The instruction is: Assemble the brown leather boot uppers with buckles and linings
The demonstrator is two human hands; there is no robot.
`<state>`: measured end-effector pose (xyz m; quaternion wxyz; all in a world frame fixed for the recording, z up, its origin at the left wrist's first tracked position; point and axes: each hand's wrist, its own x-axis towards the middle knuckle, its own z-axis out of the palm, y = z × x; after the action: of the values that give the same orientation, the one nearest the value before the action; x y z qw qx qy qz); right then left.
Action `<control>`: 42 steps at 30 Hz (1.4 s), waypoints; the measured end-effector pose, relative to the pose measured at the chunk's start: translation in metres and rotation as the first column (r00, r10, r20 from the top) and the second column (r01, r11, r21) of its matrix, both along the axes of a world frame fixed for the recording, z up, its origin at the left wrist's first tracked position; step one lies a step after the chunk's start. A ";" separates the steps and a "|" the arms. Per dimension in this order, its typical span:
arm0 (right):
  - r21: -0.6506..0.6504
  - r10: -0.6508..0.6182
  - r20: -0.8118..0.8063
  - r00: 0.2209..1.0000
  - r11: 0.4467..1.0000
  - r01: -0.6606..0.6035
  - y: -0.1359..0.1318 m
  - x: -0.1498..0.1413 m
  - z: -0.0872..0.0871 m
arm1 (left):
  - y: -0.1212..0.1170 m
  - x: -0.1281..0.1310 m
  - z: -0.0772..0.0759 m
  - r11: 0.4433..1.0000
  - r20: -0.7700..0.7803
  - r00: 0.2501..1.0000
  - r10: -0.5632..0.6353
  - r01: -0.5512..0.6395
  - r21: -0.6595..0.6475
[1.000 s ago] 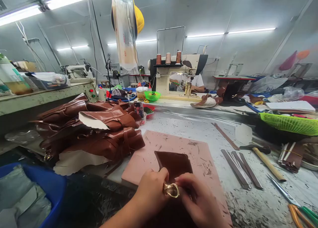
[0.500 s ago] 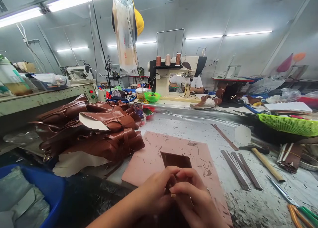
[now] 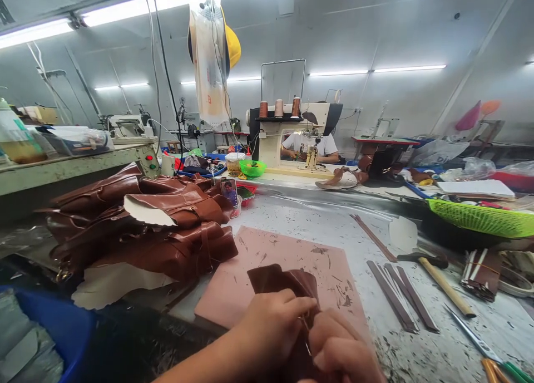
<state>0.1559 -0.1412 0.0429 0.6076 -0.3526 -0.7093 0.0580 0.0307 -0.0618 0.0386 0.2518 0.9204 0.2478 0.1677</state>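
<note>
Both hands work close together over the pink board (image 3: 225, 283), on a dark brown leather piece (image 3: 267, 279). My left hand (image 3: 271, 322) is closed on the leather, thumb and index finger pressed together near its middle. Beside it my right hand (image 3: 342, 347) is curled, blurred, with its fingertips at the leather's right side. A thin, shiny metal bit (image 3: 307, 338) shows between the two hands; its kind is unclear. The leather's far end sticks up past my fingers, and its near part is partly hidden by them.
Brown leather bags (image 3: 179, 205) are heaped at left, above a blue bin (image 3: 62, 327). On the right lie brown strips (image 3: 392, 294), a hammer (image 3: 446, 285), scissors (image 3: 471, 333) and a green basket (image 3: 479, 216). A sewing machine (image 3: 271, 138) stands behind, with a person beyond it.
My hands have moved slightly apart, the right one shifting right and down. The leather's far end has tilted left and bent. The view has shifted a little.
</note>
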 end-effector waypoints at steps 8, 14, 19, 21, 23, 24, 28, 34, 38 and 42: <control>-0.147 -0.312 0.167 0.935 0.930 0.336 0.007 0.049 -0.025 | 0.012 -0.016 0.005 0.788 0.190 0.939 0.288 -0.119 -0.605; 0.055 -0.457 0.421 0.783 0.875 0.481 0.018 0.060 -0.040 | 0.019 -0.019 -0.008 0.766 0.232 0.941 0.248 -0.044 -0.641; 0.017 -0.533 0.313 0.786 0.831 0.557 0.025 0.052 -0.033 | 0.016 -0.014 -0.008 0.777 0.280 0.935 0.218 0.007 -0.629; -0.200 -0.400 0.174 0.900 0.881 0.430 0.027 0.047 -0.026 | 0.013 -0.010 -0.006 0.785 0.304 0.930 0.208 0.026 -0.618; -0.430 -0.246 0.034 0.969 0.871 0.236 0.028 0.041 -0.019 | 0.011 -0.009 -0.004 0.802 0.318 0.932 0.175 0.053 -0.595; -0.524 -0.196 -0.019 0.980 0.837 0.157 0.028 0.039 -0.017 | 0.011 -0.008 -0.003 0.811 0.319 0.935 0.153 0.066 -0.581; -0.711 -0.132 -0.203 0.970 0.701 -0.053 0.028 0.034 -0.012 | 0.011 -0.010 -0.002 0.820 0.308 0.942 0.131 0.072 -0.568; -0.722 -0.120 -0.170 0.978 0.691 -0.041 0.028 0.033 -0.011 | 0.009 -0.008 0.000 0.837 0.316 0.941 0.118 0.078 -0.542; -0.784 -0.049 -0.030 0.998 0.621 0.007 0.028 0.035 -0.011 | 0.008 -0.008 0.001 0.842 0.319 0.941 0.112 0.080 -0.533; -0.799 -0.056 -0.145 0.988 0.595 -0.083 0.025 0.037 -0.011 | 0.009 -0.009 0.001 0.835 0.297 0.944 0.142 0.046 -0.548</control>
<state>0.1931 -0.1162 0.0323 0.4366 -0.5771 -0.5605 0.4027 0.0215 -0.0527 0.0391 0.5371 0.7626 0.2638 0.2457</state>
